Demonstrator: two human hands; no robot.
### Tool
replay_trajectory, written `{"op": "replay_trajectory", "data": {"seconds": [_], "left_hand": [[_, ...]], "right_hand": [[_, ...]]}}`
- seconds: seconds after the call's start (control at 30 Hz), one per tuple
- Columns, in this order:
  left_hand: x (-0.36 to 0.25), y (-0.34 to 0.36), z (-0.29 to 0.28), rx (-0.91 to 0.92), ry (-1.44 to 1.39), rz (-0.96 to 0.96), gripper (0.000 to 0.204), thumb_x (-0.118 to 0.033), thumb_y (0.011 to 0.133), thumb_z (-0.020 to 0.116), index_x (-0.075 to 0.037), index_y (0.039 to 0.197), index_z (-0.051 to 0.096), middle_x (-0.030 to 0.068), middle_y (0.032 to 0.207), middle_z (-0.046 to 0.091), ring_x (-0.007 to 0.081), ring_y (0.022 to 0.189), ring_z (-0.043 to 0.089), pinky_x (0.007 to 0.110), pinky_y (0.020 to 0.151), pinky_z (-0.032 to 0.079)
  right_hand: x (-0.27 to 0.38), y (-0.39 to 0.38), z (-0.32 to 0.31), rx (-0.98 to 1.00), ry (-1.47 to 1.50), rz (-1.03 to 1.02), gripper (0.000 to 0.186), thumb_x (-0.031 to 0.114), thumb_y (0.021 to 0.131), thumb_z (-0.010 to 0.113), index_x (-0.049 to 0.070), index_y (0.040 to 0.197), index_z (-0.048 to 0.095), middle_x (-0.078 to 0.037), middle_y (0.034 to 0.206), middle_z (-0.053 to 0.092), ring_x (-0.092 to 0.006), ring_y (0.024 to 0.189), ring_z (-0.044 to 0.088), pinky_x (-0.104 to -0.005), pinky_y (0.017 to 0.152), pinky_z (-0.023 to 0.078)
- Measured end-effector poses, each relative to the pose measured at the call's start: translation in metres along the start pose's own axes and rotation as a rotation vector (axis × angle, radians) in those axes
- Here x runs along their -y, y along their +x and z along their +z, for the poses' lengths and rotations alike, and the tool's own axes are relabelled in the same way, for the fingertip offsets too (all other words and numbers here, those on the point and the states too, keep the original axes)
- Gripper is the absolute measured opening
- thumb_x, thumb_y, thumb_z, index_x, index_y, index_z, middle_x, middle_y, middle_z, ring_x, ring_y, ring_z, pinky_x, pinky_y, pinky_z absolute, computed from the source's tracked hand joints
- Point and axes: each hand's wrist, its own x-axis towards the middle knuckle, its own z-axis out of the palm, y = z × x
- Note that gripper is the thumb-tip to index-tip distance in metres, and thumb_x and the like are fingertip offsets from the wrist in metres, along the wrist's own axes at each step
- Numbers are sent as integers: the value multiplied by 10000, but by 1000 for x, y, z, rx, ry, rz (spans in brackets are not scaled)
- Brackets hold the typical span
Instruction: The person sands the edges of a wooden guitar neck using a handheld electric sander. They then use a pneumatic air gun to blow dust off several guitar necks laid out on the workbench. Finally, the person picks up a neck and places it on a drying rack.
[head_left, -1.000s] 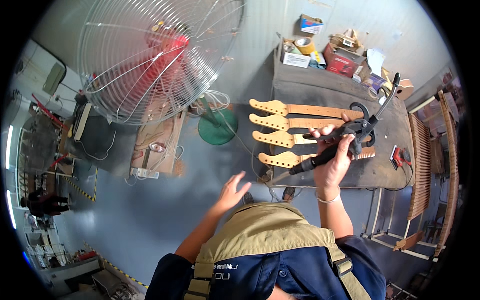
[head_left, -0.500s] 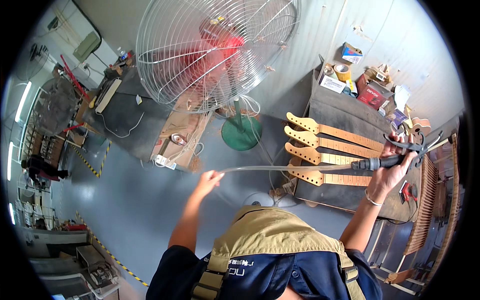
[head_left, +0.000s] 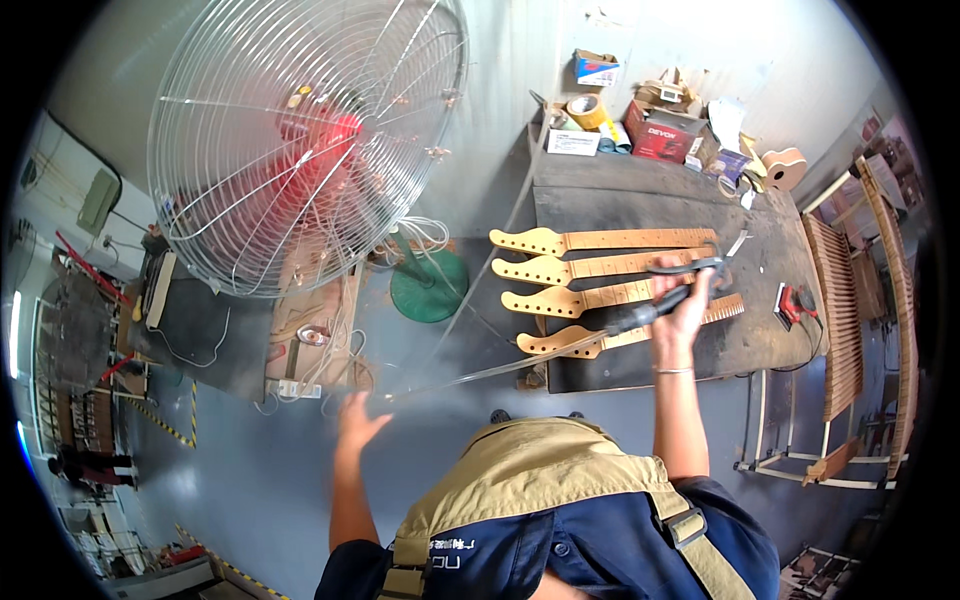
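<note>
Right hand [head_left: 682, 322]: fingers wrapped around the black air gun; blur hides how each finger sits.
Air gun [head_left: 640, 316]: within the right hand's grip, its body emerging left of the fingers; the far right end is smeared and hard to make out.
Hose [head_left: 500, 372]: clear, running left from the gun, fading to blur beside the left thumb.
Left hand [head_left: 357, 422]: blurred, thumb spread from the fingers; I cannot tell whether it touches the hose.
Guitar necks [head_left: 540, 302]: four on the workbench [head_left: 620, 205], the nearer ones partly hidden by gun and right hand.
Fan [head_left: 310, 150]: far left, cut off at the top.
</note>
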Motion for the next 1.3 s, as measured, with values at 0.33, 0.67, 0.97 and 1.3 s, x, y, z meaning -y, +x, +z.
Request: {"op": "replay_trajectory", "data": {"seconds": [0.33,0.67,0.97,1.3], "left_hand": [[-342,46,19,208,-476,301,506,-249,981,759,-72,1388,518,257,1141,713,474,1080,698,502,892,546],[-329,89,-4,-67,364,289,343,-310,951,738,-112,1209,633,154,991,663,389,954,658,491,791,514],[-474,233,-13,-170,297,636,354,-341,954,712,-86,1179,613,163,935,628,422,919,639,524,777,504],[-486,477,71,-75,345,678,379,-315,901,791,-118,1191,648,193,1071,715,436,1048,654,535,864,509]], "right_hand": [[-90,-79,15,211,-50,680,422,484,1102,555,148,1357,537,-146,1183,694,-196,1046,667,-381,957,565],[13,34,-114,1098,-909,814,307,221,1078,666,51,1334,662,-27,1057,748,-72,972,653,-247,844,512],[123,102,-212,787,-1325,479,240,182,997,740,31,1179,701,-8,816,660,-98,764,594,-275,726,497],[179,97,-226,392,-1495,234,307,200,965,752,33,1208,667,-139,930,713,-301,861,693,-401,817,559]]}}
